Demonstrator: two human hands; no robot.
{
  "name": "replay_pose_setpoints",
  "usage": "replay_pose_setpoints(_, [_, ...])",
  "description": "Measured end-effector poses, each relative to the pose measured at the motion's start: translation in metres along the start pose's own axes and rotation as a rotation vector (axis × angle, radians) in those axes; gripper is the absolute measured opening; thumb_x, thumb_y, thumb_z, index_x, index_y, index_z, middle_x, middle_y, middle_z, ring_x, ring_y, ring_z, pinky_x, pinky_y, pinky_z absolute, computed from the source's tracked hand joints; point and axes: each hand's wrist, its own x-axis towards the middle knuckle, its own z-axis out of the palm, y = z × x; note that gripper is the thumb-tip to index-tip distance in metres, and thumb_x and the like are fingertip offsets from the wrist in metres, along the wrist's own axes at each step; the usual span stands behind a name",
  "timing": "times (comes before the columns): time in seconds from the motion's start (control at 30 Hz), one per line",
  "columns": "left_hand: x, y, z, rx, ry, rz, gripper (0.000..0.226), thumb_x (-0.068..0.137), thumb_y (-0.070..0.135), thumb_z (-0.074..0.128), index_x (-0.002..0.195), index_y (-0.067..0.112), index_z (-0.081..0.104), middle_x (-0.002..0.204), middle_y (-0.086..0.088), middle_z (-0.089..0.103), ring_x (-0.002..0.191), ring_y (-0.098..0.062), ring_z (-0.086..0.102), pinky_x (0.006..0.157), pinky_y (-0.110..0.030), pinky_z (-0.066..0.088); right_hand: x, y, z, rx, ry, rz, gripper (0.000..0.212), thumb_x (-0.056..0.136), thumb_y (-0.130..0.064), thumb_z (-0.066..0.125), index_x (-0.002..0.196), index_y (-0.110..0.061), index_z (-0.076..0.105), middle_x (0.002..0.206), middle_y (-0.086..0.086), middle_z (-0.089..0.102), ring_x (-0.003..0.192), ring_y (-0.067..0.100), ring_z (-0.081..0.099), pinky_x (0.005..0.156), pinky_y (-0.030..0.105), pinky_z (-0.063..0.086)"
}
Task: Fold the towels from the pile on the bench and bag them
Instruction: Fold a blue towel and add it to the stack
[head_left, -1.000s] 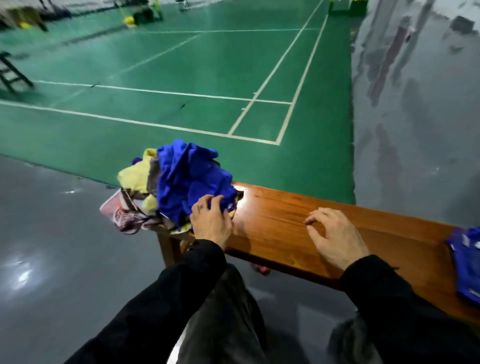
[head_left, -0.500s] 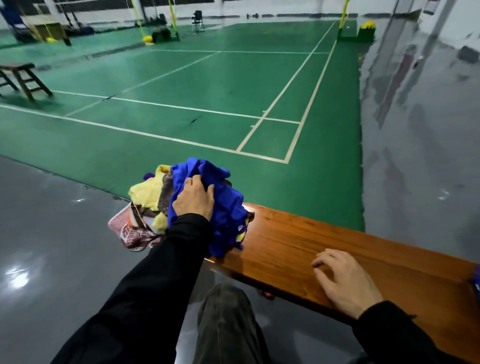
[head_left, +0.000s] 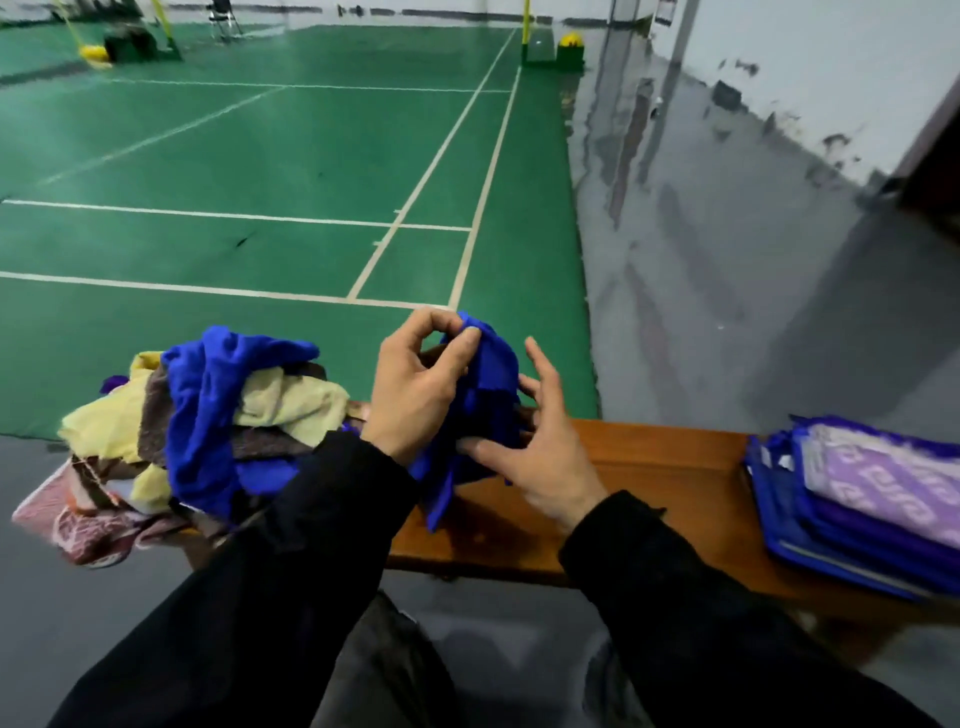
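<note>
A crumpled blue towel (head_left: 488, 395) hangs above the wooden bench (head_left: 649, 467). My left hand (head_left: 415, 395) pinches its upper edge between thumb and fingers. My right hand (head_left: 540, 441) touches the towel's right side, thumb under the cloth and fingers spread. The pile of towels (head_left: 208, 431), blue, yellow, brown and pink, lies on the bench's left end and spills over its edge. A blue bag (head_left: 852, 509) lies flat on the right end with a folded purple patterned towel (head_left: 888, 467) in it.
Beyond the bench lies a green court floor (head_left: 260, 156) with white lines. Grey floor runs on the right along a stained wall (head_left: 779, 78). My knees are below the bench's front edge.
My left hand has pulled a blue towel off the pile and lifted it toward the middle. My right hand has risen from the bench top to meet the towel. The view swung right.
</note>
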Motion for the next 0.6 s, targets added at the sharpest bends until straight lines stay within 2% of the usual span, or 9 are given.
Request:
replay_pose_setpoints(0.03, [-0.001,-0.001,0.010,-0.021,-0.002,-0.009,0.012,0.091,0.015,0.066,0.085,0.014,0.056,0.079,-0.002,0.061,0.066,-0.013,0.056,0.059,-0.024,0.046,0.003,-0.002,-0.007,-0.061,0.076,-0.019,0.094,0.074,-0.027,0.088,0.144,-0.052,0.032,0.130,-0.014,0.057,0.109,0.008,0.066,0.094,0.031,0.055])
replay_pose_setpoints(0.13, [-0.003,-0.005,0.030,-0.066,0.038,-0.033,0.013,0.086,0.018,0.066,0.079,0.017,0.055,0.110,-0.005,0.065,0.088,-0.015,0.063,0.073,-0.031,0.053,0.007,-0.001,-0.036,-0.345,0.282,-0.110,0.036,0.085,-0.026,0.070,0.119,-0.034,0.063,0.107,-0.009,0.072,0.099,0.012,0.068,0.089,0.040,0.055])
replay_pose_setpoints(0.2, [-0.002,-0.006,0.039,-0.191,0.064,-0.112,0.017,0.089,0.013,0.063,0.074,0.016,0.054,0.106,-0.007,0.068,0.087,-0.014,0.064,0.071,-0.029,0.054,0.005,-0.001,-0.059,-0.434,0.335,-0.146,0.017,0.090,-0.021,0.065,0.106,-0.025,0.072,0.099,-0.008,0.073,0.093,0.011,0.067,0.084,0.035,0.054])
replay_pose_setpoints(0.3, [0.000,-0.011,0.045,-0.281,0.106,-0.172,0.018,0.084,0.014,0.065,0.071,0.018,0.054,0.075,0.000,0.057,0.067,-0.009,0.054,0.063,-0.023,0.046,0.000,-0.010,-0.085,-0.446,0.291,-0.201,0.018,0.095,-0.030,0.059,0.104,-0.022,0.072,0.100,-0.007,0.068,0.096,0.012,0.064,0.087,0.034,0.052])
replay_pose_setpoints(0.37, [0.000,-0.017,0.045,-0.210,0.021,-0.153,0.022,0.074,0.027,0.073,0.087,0.020,0.057,0.083,0.000,0.055,0.072,-0.010,0.053,0.067,-0.024,0.046,-0.001,-0.020,-0.097,-0.447,0.247,-0.221,0.022,0.093,-0.036,0.057,0.102,-0.023,0.072,0.101,-0.008,0.067,0.098,0.011,0.064,0.089,0.030,0.051])
replay_pose_setpoints(0.43, [-0.003,-0.023,0.046,0.031,-0.170,-0.088,0.056,0.067,0.039,0.080,0.115,0.023,0.056,0.100,-0.002,0.055,0.083,-0.010,0.057,0.076,-0.024,0.050,-0.001,-0.030,-0.103,-0.393,0.211,-0.182,0.024,0.090,-0.038,0.059,0.100,-0.023,0.075,0.098,-0.011,0.072,0.096,0.006,0.067,0.088,0.027,0.051])
replay_pose_setpoints(0.5, [-0.006,-0.031,0.052,0.387,-0.320,0.012,0.073,0.063,0.054,0.081,0.128,0.030,0.057,0.108,0.001,0.052,0.096,-0.004,0.057,0.088,-0.016,0.046,-0.002,-0.038,-0.105,-0.378,0.195,-0.158,0.021,0.091,-0.034,0.061,0.097,-0.022,0.078,0.092,-0.013,0.075,0.090,0.002,0.068,0.084,0.025,0.052])
replay_pose_setpoints(0.57, [-0.011,-0.037,0.060,0.618,-0.289,0.086,0.060,0.070,0.064,0.071,0.119,0.029,0.067,0.108,0.003,0.049,0.104,-0.009,0.055,0.093,-0.023,0.046,-0.002,-0.042,-0.104,-0.419,0.216,-0.179,0.019,0.094,-0.029,0.059,0.090,-0.021,0.075,0.081,-0.012,0.072,0.079,0.003,0.065,0.075,0.024,0.050])
replay_pose_setpoints(0.6, [-0.013,-0.038,0.065,0.650,-0.218,0.112,0.046,0.079,0.060,0.065,0.110,0.026,0.071,0.105,0.003,0.050,0.102,-0.014,0.055,0.091,-0.031,0.048,-0.002,-0.042,-0.103,-0.434,0.236,-0.188,0.019,0.096,-0.028,0.056,0.087,-0.020,0.071,0.076,-0.010,0.068,0.074,0.006,0.061,0.070,0.026,0.048])
